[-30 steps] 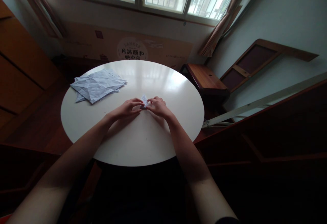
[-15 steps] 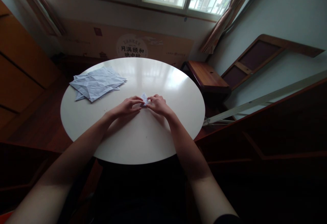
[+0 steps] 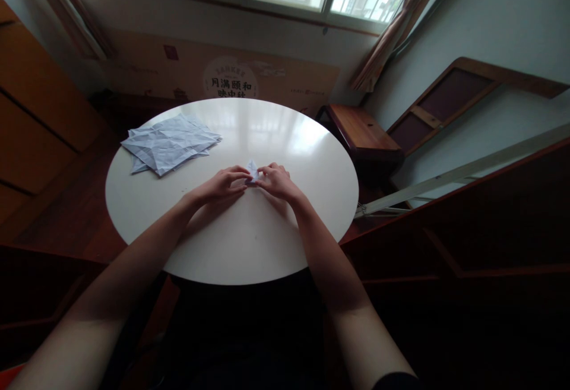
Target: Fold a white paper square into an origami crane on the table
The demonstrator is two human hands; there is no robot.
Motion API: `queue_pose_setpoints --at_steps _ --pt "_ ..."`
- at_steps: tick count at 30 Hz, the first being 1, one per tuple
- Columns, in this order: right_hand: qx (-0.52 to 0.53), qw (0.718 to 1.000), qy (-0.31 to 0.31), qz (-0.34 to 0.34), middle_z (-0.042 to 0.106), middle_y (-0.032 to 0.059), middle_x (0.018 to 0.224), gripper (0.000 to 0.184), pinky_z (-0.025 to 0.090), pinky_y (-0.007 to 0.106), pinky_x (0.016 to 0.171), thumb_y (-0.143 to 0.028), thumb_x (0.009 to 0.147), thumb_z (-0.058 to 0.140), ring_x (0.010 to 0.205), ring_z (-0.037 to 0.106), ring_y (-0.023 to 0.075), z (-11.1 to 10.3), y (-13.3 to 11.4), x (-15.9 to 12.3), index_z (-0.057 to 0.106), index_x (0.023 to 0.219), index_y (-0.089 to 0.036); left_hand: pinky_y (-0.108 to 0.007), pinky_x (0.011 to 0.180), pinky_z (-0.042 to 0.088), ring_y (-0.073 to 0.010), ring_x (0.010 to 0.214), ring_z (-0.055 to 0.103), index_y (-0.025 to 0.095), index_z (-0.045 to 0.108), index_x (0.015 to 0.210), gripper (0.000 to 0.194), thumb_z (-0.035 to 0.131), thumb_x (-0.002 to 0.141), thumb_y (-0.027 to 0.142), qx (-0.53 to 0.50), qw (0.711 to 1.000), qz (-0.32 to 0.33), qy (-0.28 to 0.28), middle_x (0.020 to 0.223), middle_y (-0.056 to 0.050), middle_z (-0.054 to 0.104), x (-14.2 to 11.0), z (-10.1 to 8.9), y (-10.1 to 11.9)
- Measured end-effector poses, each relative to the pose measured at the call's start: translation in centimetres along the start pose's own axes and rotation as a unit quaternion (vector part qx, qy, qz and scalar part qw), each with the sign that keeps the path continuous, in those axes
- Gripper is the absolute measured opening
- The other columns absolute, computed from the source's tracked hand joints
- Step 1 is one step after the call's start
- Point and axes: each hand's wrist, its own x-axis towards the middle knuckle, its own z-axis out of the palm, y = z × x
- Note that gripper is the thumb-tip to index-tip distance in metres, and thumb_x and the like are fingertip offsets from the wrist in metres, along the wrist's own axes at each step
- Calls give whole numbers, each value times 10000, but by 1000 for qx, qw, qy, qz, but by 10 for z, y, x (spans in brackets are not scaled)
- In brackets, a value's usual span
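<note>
A small folded piece of white paper (image 3: 252, 170) stands between my hands, near the middle of the round white table (image 3: 240, 241). Its top comes to a point, and my fingers hide part of its lower edge. From the left, my left hand (image 3: 228, 182) pinches it with thumb and fingertips. On the other side, my right hand (image 3: 276, 181) grips it the same way, fingers bent. Both hands stay low, just over the tabletop. Creased white paper sheets (image 3: 171, 140) lie in a loose, overlapping stack at the table's far left.
Beyond the table's right edge stands a wooden stool or small bench (image 3: 363, 132). A folded wooden frame (image 3: 449, 99) leans on the right wall. Under the window, a printed banner (image 3: 285, 78) runs along the wall. A wooden cabinet (image 3: 35, 111) is at the left.
Almost nothing differs. Both hands keep hold of the folded paper in the same spot; the view has shifted very slightly.
</note>
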Motion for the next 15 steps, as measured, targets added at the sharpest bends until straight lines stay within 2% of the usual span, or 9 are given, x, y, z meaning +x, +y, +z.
queue_pose_setpoints --at_steps 15 --pt "2 1000 -4 -3 561 113 1259 460 367 425 1002 -477 920 595 1199 484 303 -1 -1 -1 602 1320 -250 -385 988 513 -246 1096 641 204 692 1186 326 609 899 334 2 1000 -9 -4 1200 -112 642 0 0 -3"
